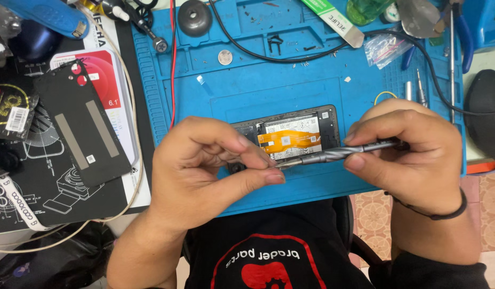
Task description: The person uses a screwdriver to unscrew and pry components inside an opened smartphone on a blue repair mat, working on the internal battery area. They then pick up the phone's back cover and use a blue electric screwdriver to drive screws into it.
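Head view: right hand (413,155) grips a screwdriver (338,154), left hand (204,166) pinching its tip above the opened phone (290,136).

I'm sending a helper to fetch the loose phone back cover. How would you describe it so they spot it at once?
Start at the blue work mat, then look just off its left edge. There the back cover lies flat and tilted on a red-and-white box. It is a black rectangle with two grey strips down its inside and round camera holes at its upper end, unlike the opened phone on the mat.

Grey metal screwdriver (338,153) lies level over an opened phone (290,136) — orange ribbon exposed.
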Action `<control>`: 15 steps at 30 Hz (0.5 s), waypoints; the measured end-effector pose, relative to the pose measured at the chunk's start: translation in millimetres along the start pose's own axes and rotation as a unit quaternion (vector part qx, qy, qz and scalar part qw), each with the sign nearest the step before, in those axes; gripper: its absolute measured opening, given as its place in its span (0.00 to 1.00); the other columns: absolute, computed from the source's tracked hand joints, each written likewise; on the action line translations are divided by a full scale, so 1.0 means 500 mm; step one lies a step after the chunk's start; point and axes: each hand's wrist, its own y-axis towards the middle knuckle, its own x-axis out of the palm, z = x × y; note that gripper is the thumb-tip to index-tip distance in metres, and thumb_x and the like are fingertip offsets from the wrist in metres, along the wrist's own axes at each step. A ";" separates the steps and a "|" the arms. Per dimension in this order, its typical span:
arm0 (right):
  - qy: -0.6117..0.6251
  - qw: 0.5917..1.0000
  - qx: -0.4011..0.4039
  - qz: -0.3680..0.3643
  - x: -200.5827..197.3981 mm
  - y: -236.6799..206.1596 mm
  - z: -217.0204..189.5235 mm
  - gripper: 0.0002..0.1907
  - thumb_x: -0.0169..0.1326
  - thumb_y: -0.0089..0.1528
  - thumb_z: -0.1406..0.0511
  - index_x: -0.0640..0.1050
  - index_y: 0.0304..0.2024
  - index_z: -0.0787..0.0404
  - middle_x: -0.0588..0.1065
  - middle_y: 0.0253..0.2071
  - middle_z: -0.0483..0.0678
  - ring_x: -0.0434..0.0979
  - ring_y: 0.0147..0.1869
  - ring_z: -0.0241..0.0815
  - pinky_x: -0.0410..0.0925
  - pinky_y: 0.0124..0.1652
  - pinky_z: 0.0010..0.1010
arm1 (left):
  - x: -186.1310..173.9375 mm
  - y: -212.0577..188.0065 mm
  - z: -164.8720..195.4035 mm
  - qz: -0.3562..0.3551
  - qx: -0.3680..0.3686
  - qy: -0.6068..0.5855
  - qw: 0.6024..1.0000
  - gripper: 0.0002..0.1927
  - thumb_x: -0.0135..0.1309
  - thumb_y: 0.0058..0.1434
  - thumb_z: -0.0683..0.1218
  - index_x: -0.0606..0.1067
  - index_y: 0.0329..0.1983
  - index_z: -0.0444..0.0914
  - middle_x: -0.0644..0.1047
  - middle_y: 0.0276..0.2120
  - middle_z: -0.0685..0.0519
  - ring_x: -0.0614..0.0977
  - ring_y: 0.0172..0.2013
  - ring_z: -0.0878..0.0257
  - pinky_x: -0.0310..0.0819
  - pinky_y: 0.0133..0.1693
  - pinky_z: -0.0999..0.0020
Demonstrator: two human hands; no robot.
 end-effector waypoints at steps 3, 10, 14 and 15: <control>-0.033 0.999 0.024 -0.011 -0.010 -0.002 -0.002 0.10 0.67 0.53 0.71 0.81 0.36 0.65 0.79 0.34 0.49 0.77 0.32 0.34 0.66 0.31 0.20 | 0.010 -0.006 0.002 0.005 -0.035 0.048 0.998 0.18 0.60 0.58 0.26 0.70 0.46 0.33 0.80 0.36 0.41 0.88 0.42 0.50 0.89 0.46 0.57; -0.145 0.988 0.001 -0.056 -0.054 0.003 -0.042 0.11 0.66 0.53 0.70 0.80 0.37 0.66 0.78 0.34 0.49 0.78 0.32 0.35 0.68 0.32 0.22 | 0.013 -0.012 -0.005 0.004 0.049 0.155 0.987 0.41 0.76 0.51 0.46 0.67 0.64 0.37 0.76 0.56 0.47 0.80 0.55 0.60 0.79 0.58 0.66; -0.306 0.939 -0.110 -0.113 -0.100 0.030 -0.079 0.15 0.68 0.52 0.70 0.79 0.40 0.67 0.76 0.35 0.51 0.79 0.34 0.39 0.71 0.34 0.27 | -0.013 -0.028 -0.001 0.045 0.049 0.385 0.921 0.51 0.79 0.40 0.54 0.66 0.66 0.37 0.74 0.60 0.47 0.74 0.63 0.53 0.71 0.63 0.60; -0.347 0.920 -0.134 -0.122 -0.103 0.038 -0.082 0.15 0.68 0.52 0.70 0.79 0.40 0.67 0.76 0.34 0.51 0.78 0.34 0.40 0.71 0.33 0.29 | -0.016 -0.030 -0.004 0.049 0.031 0.460 0.886 0.53 0.80 0.38 0.55 0.67 0.66 0.36 0.75 0.59 0.46 0.73 0.64 0.50 0.69 0.65 0.56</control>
